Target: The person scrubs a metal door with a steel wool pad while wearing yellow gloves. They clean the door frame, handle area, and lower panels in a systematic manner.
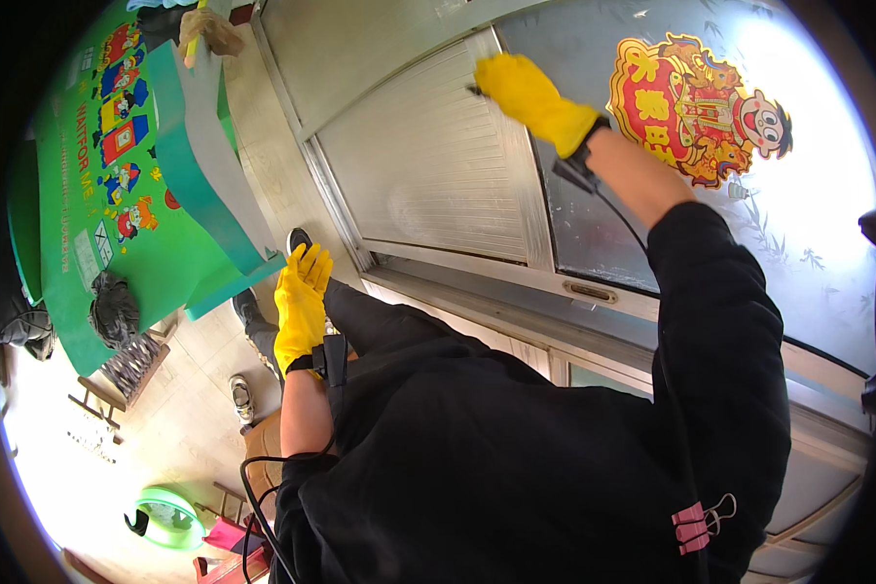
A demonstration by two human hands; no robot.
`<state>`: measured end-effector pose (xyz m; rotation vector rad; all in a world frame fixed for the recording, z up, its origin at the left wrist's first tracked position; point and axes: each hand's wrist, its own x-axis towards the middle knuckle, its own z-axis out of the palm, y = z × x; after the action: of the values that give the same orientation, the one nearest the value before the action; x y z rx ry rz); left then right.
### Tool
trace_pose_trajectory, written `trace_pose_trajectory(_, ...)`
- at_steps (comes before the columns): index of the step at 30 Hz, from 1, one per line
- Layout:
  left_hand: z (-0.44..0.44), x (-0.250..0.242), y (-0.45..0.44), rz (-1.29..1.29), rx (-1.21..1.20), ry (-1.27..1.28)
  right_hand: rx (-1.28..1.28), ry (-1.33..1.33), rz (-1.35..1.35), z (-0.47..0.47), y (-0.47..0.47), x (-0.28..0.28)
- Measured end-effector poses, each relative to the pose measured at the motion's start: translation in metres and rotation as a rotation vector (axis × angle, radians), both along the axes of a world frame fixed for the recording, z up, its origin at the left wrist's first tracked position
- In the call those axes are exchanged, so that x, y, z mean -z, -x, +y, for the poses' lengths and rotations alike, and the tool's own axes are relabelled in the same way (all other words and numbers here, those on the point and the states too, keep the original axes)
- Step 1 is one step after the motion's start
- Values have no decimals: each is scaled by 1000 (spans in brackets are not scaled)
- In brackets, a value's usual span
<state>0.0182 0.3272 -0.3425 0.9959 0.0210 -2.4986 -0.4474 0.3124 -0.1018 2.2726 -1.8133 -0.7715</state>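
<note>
My right hand, in a yellow rubber glove, is raised before the metal frame of a sliding door. Its fingers are curled round a small dark object, mostly hidden in the glove. Right of it, a colourful sticker of a cartoon figure is on the door's glass. My left hand, also gloved in yellow, is held low with its palm up and fingers apart, holding nothing. It is near the corner of a green table-like surface. Black devices with cables are strapped to both wrists.
The green surface bears cartoon prints and a crumpled black bag. A ribbed metal panel and the door's lower rail lie ahead. Another person's shoe is on the tiled floor. A green basin stands at the lower left.
</note>
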Motion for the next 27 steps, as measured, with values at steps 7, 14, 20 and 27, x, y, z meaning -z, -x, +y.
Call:
trace_pose_trajectory(7,4,8,13,42,15,-44,178,-712,-203,152,-141,-47)
trace_pose_trajectory(14,-4,15,9,63,-6,-75,248,62,-81,49,-60,-50)
trace_pose_trajectory(20,-6,4,6,76,6,-101,458,-260,26,174,-124,-56)
trace_pose_trajectory(27,-18,7,-5,77,34,-68,338,110,68,36,-60,-31)
